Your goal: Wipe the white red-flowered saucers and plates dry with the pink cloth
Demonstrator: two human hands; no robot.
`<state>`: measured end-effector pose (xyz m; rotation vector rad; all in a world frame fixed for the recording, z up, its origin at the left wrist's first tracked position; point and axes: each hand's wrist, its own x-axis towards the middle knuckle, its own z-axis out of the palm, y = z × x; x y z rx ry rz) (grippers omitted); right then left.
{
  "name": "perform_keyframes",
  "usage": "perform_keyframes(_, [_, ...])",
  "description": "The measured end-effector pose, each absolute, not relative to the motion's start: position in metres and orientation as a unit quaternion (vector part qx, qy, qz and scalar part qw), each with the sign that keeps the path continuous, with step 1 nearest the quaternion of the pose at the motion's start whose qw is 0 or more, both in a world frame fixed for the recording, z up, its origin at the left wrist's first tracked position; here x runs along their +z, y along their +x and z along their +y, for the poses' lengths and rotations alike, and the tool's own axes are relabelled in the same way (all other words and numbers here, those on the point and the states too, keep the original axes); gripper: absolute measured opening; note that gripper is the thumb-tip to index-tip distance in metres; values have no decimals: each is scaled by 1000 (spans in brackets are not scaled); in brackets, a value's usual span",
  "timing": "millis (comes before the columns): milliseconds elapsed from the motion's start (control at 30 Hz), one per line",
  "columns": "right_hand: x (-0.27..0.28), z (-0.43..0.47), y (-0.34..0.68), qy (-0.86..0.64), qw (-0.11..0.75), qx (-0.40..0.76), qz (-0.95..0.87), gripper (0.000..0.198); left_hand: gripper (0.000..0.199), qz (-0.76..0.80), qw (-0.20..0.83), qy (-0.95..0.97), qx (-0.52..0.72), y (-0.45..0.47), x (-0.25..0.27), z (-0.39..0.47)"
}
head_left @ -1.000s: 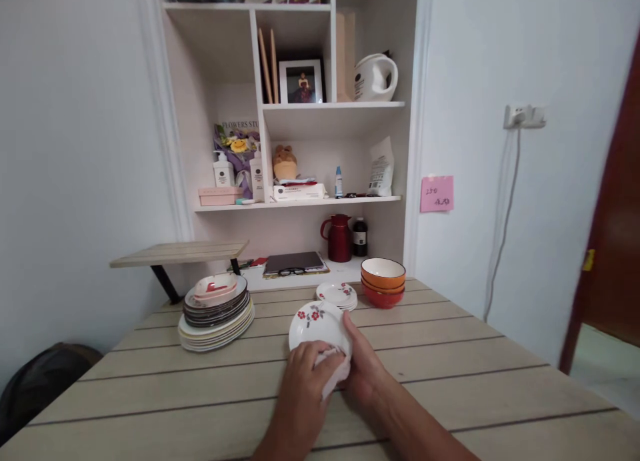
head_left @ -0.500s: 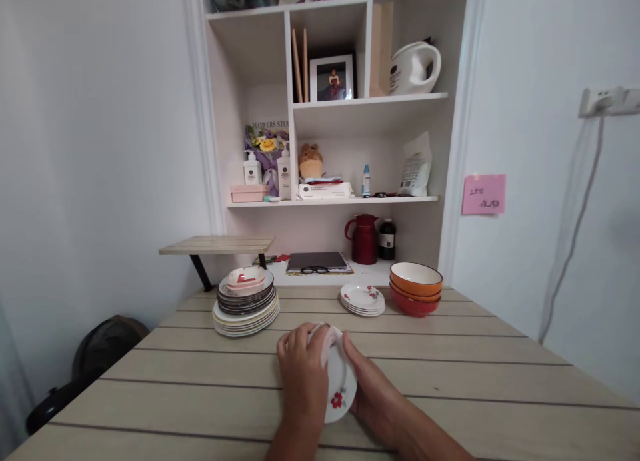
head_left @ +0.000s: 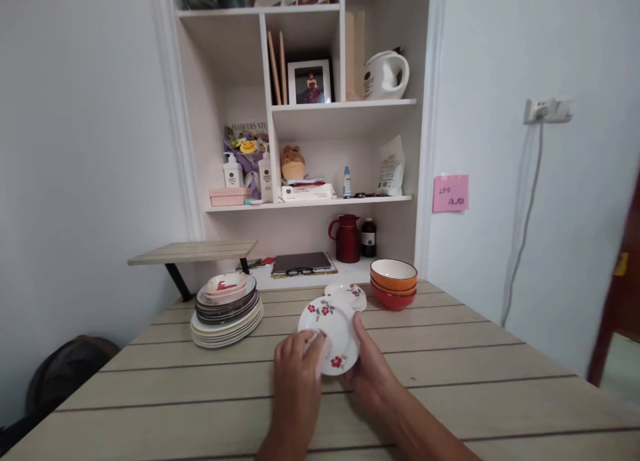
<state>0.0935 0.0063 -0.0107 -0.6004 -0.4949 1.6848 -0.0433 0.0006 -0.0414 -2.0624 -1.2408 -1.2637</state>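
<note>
A small white plate (head_left: 341,329) with red flowers is tilted up towards me above the table. My right hand (head_left: 374,371) grips its right edge, thumb along the rim and the other fingers hidden behind. Against the plate's lower left face, my left hand (head_left: 296,367) presses a pale pinkish cloth or tissue (head_left: 325,355), largely covered by the bent fingers. Just behind the held plate lies a short stack of matching flowered plates (head_left: 345,290), partly hidden by it.
Orange and red bowls (head_left: 393,285) are nested at the back right. At the back left stands a taller stack of plates (head_left: 227,317) topped by small pink-rimmed dishes (head_left: 226,285). A raised wooden shelf (head_left: 193,251) overhangs the left; a red jug (head_left: 347,239) stands behind.
The plate has turned so its flowered face shows more fully, and it sits higher. My left hand with the cloth has slid from the upper rim to the lower left. The view has swung right.
</note>
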Motion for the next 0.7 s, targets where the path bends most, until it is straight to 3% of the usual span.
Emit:
perform_keyframes(233, [-21,4,86,-261,526,774,-238,64,47,-397,180,-784,-441,-40,-44,3])
perform_keyframes(433, [-28,2,76,-265,514,783,-231,53,40,-554,238,-679,-419,-62,-39,18])
perform_keyframes(533, [-27,6,80,-261,525,782,-213,53,39,-567,240,-674,-408,-67,-38,18])
perform_keyframes(700, [-16,15,95,-236,579,761,-175,56,38,-442,212,-751,-443,-50,-38,5])
